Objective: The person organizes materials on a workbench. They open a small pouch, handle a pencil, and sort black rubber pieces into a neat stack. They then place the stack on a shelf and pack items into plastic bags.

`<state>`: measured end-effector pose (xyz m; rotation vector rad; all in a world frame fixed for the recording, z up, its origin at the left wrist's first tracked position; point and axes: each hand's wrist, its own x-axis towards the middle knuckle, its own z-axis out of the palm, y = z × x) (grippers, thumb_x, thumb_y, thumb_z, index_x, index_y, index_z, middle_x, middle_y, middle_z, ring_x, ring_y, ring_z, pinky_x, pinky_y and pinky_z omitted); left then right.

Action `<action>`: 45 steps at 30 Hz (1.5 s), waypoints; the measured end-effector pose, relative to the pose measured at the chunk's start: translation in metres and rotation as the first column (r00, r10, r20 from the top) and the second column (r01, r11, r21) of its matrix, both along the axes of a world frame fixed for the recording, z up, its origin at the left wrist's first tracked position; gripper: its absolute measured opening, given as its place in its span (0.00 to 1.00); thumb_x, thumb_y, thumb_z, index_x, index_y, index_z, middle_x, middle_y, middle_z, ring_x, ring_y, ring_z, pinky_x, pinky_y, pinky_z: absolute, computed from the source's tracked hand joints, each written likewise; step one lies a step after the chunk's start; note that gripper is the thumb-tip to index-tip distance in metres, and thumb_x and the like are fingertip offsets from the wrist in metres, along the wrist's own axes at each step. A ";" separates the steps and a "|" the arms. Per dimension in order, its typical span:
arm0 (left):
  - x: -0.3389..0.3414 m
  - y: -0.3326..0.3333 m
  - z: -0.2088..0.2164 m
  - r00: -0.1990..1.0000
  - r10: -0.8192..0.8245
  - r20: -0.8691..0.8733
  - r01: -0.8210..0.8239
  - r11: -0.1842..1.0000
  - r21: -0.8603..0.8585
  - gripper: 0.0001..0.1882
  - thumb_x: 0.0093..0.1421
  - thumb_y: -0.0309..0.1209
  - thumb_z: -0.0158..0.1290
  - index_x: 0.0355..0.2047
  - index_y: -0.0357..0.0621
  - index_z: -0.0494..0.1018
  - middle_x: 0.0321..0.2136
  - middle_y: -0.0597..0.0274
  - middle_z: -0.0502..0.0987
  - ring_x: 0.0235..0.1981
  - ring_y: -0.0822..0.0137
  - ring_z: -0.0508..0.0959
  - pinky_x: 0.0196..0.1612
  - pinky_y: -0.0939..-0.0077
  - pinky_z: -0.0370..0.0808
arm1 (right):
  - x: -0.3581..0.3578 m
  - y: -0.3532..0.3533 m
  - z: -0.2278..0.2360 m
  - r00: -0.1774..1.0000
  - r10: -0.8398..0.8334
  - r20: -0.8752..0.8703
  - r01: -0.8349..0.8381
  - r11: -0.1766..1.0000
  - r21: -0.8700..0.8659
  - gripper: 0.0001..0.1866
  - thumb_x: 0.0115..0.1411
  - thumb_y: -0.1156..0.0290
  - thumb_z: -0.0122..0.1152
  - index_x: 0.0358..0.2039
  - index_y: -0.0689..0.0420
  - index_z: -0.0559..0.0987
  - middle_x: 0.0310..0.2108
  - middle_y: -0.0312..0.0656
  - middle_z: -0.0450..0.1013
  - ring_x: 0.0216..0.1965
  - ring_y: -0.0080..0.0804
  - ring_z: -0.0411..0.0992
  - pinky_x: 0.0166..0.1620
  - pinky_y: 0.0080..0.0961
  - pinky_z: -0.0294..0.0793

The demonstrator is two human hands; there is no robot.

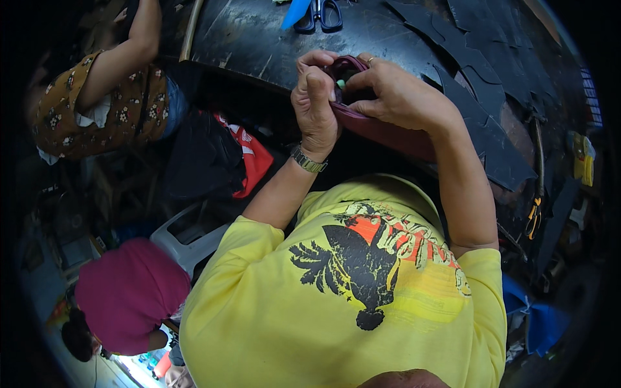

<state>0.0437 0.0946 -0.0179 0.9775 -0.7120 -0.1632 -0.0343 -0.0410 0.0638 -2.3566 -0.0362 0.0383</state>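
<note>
Both hands are on a maroon pouch-like piece (388, 134) at the table's near edge; its exact kind does not show. Its mouth points up and away from me, with a darker lining inside. My left hand (315, 110) is closed on the left side of the rim, thumb raised. On the right side, my right hand (400, 96) grips the rim, its thumb and some fingertips reaching into the opening. A small pale green bit (341, 84) shows inside, near the right fingertips. Whether the fingers touch it I cannot tell.
Dark-handled scissors (318, 16) and a blue piece (296, 13) lie beyond my hands on the dark table (259, 48). Black cut sheets (475, 77) cover its right side. A person in brown floral (110, 110) is at left, another in maroon (129, 297) behind, beside a white chair (184, 242).
</note>
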 end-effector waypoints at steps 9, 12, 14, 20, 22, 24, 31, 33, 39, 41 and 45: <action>-0.004 -0.011 0.010 0.997 0.069 -0.021 -0.070 0.996 -0.063 0.25 0.72 0.48 0.44 0.24 0.42 0.65 0.41 0.61 0.68 0.43 0.68 0.70 0.53 0.71 0.66 | -0.011 -0.004 0.004 0.960 -0.244 0.134 0.190 0.925 0.328 0.10 0.52 0.74 0.70 0.35 0.63 0.84 0.44 0.45 0.75 0.44 0.36 0.74 0.48 0.28 0.72; 0.007 -0.017 0.018 0.993 0.117 0.027 -0.115 0.992 -0.045 0.24 0.74 0.47 0.39 0.25 0.43 0.62 0.36 0.61 0.68 0.39 0.67 0.71 0.55 0.65 0.67 | -0.021 -0.013 0.014 0.724 -0.505 0.470 0.143 0.776 0.614 0.07 0.62 0.74 0.63 0.37 0.63 0.83 0.39 0.45 0.77 0.44 0.32 0.75 0.46 0.24 0.73; 0.021 -0.020 0.022 0.965 0.224 0.135 -0.234 0.970 0.060 0.26 0.74 0.50 0.35 0.23 0.45 0.59 0.33 0.59 0.68 0.38 0.65 0.71 0.57 0.61 0.69 | -0.046 -0.024 0.022 0.571 -0.651 0.500 0.114 0.666 0.737 0.07 0.65 0.71 0.59 0.39 0.61 0.80 0.34 0.43 0.77 0.37 0.30 0.75 0.39 0.24 0.74; 0.059 -0.032 0.025 0.965 0.241 -0.104 -0.228 0.966 0.120 0.18 0.72 0.41 0.48 0.31 0.38 0.75 0.25 0.71 0.70 0.30 0.78 0.68 0.40 0.81 0.66 | -0.151 -0.054 0.019 0.367 -0.877 0.310 0.127 0.378 0.917 0.14 0.71 0.61 0.52 0.35 0.58 0.76 0.21 0.39 0.68 0.17 0.22 0.60 0.21 0.20 0.58; 0.051 -0.030 0.030 0.889 0.395 0.234 -0.436 0.885 0.163 0.14 0.71 0.35 0.49 0.35 0.36 0.75 0.37 0.64 0.72 0.40 0.76 0.71 0.44 0.81 0.69 | -0.182 -0.059 0.013 0.423 -0.890 0.172 0.117 0.241 0.963 0.20 0.71 0.58 0.51 0.26 0.58 0.77 0.22 0.39 0.68 0.17 0.24 0.63 0.20 0.20 0.59; 0.031 -0.019 0.040 0.738 0.441 0.510 -0.577 0.805 0.138 0.11 0.71 0.31 0.48 0.37 0.36 0.76 0.51 0.56 0.68 0.52 0.69 0.70 0.49 0.77 0.71 | -0.203 -0.059 0.004 0.422 -0.886 0.193 0.105 0.259 0.960 0.25 0.72 0.53 0.47 0.26 0.59 0.77 0.22 0.39 0.69 0.17 0.25 0.61 0.21 0.21 0.59; -0.067 -0.026 0.067 0.486 -0.460 0.743 0.215 0.887 0.408 0.14 0.54 0.28 0.64 0.41 0.41 0.79 0.47 0.54 0.76 0.47 0.54 0.77 0.51 0.63 0.76 | -0.239 -0.056 -0.019 0.213 -0.969 -0.122 0.204 -0.077 0.976 0.39 0.71 0.39 0.34 0.29 0.64 0.79 0.21 0.46 0.72 0.16 0.29 0.64 0.23 0.21 0.64; -0.094 -0.041 0.058 0.397 -0.600 0.695 0.284 0.800 0.529 0.24 0.53 0.31 0.65 0.51 0.42 0.76 0.53 0.51 0.74 0.56 0.50 0.74 0.59 0.58 0.71 | -0.241 -0.054 -0.024 0.191 -0.976 -0.101 0.344 -0.030 0.939 0.38 0.71 0.40 0.36 0.34 0.66 0.79 0.21 0.46 0.74 0.18 0.28 0.68 0.25 0.20 0.68; -0.127 -0.055 0.027 0.291 -0.733 0.615 0.085 0.660 0.746 0.40 0.54 0.40 0.64 0.65 0.49 0.62 0.66 0.53 0.60 0.68 0.52 0.58 0.69 0.49 0.53 | -0.230 -0.041 -0.050 0.072 -0.996 0.058 0.433 0.084 0.898 0.11 0.68 0.70 0.57 0.42 0.67 0.78 0.30 0.46 0.78 0.30 0.30 0.78 0.37 0.24 0.79; -0.130 -0.055 0.021 0.244 -0.711 0.659 -0.002 0.679 0.734 0.41 0.55 0.49 0.61 0.66 0.54 0.61 0.67 0.56 0.59 0.69 0.54 0.55 0.70 0.50 0.49 | -0.231 -0.038 -0.054 0.056 -0.994 0.094 0.478 0.109 0.872 0.06 0.62 0.81 0.61 0.40 0.65 0.78 0.31 0.42 0.77 0.31 0.25 0.77 0.38 0.20 0.78; -0.136 -0.055 0.017 0.248 -0.698 0.671 -0.066 0.679 0.731 0.42 0.54 0.53 0.60 0.67 0.59 0.61 0.65 0.58 0.59 0.68 0.56 0.55 0.70 0.51 0.48 | -0.229 -0.033 -0.061 0.100 -0.961 0.257 0.607 0.263 0.750 0.08 0.60 0.83 0.62 0.39 0.61 0.74 0.31 0.35 0.75 0.31 0.18 0.73 0.37 0.15 0.73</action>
